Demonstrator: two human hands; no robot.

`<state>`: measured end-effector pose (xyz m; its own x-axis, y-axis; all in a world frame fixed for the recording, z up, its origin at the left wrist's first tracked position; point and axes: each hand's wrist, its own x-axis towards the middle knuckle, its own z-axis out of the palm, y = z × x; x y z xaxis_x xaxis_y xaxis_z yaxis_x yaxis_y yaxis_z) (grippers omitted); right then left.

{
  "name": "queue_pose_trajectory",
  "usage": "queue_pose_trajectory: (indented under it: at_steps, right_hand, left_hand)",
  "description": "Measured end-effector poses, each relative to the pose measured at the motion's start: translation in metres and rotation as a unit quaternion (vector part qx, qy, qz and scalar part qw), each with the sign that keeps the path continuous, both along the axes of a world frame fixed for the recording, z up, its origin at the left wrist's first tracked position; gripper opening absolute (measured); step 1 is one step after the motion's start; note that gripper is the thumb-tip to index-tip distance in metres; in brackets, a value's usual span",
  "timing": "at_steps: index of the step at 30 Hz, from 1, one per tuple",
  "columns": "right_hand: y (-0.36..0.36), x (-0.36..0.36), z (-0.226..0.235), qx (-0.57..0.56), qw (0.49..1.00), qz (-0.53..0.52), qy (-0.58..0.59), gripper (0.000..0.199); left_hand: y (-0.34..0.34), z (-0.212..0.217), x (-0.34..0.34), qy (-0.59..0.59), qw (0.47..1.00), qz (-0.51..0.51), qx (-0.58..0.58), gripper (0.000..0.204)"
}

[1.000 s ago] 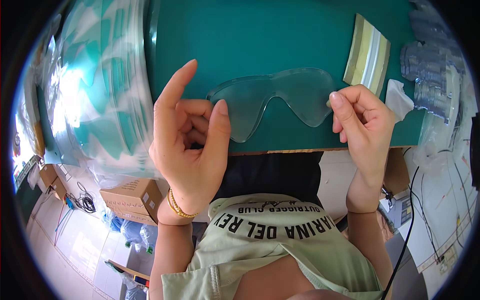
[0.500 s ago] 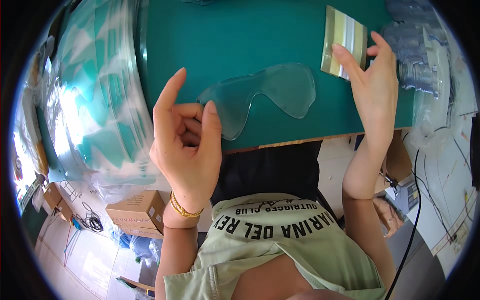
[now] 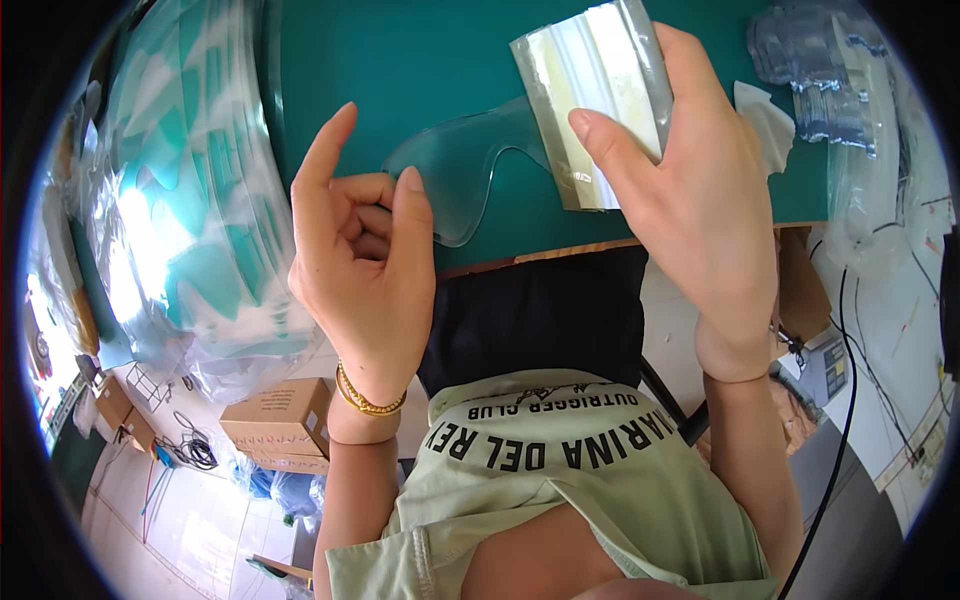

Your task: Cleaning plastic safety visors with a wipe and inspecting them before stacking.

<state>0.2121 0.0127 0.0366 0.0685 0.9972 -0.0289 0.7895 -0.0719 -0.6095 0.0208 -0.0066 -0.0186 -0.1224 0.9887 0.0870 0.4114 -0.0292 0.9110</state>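
Carton (image 3: pixel 275 415) looks closed; right grip (image 3: pixel 695 205) clasps striped pad (image 3: pixel 588 75); whether left grip (image 3: pixel 362 270) holds anything is unclear.

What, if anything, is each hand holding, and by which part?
Right hand: the rectangular yellow-and-white striped pad, by its right edge, thumb on its face. Left hand: apparently the clear goggle-shaped lens, by its left end.

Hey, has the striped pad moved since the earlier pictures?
Yes, the striped pad has moved left, away from the white tissue; the right hand now holds it.
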Motion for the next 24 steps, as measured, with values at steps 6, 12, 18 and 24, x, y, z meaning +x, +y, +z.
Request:
queue_pose_trajectory:
  at_steps: [6,12,18,24]
  right_hand:
    - [-0.005,0.027,0.009,0.013,0.995,-0.024,-0.093,0.046]
    - [-0.015,0.042,0.005,0.044,0.988,-0.027,0.142,0.044]
    - [-0.009,0.035,-0.009,0.023,0.996,0.015,0.085,0.044]
    - [-0.007,0.033,-0.014,0.024,0.994,0.019,0.107,0.045]
  left_hand:
    - [-0.001,0.008,0.000,0.010,1.000,0.001,-0.013,0.047]
    - [-0.001,0.011,-0.001,-0.026,0.999,-0.005,-0.030,0.049]
    - [-0.001,0.021,0.009,-0.042,0.996,-0.060,0.054,0.056]
    - [0.001,0.030,0.023,-0.181,0.971,-0.090,0.129,0.071]
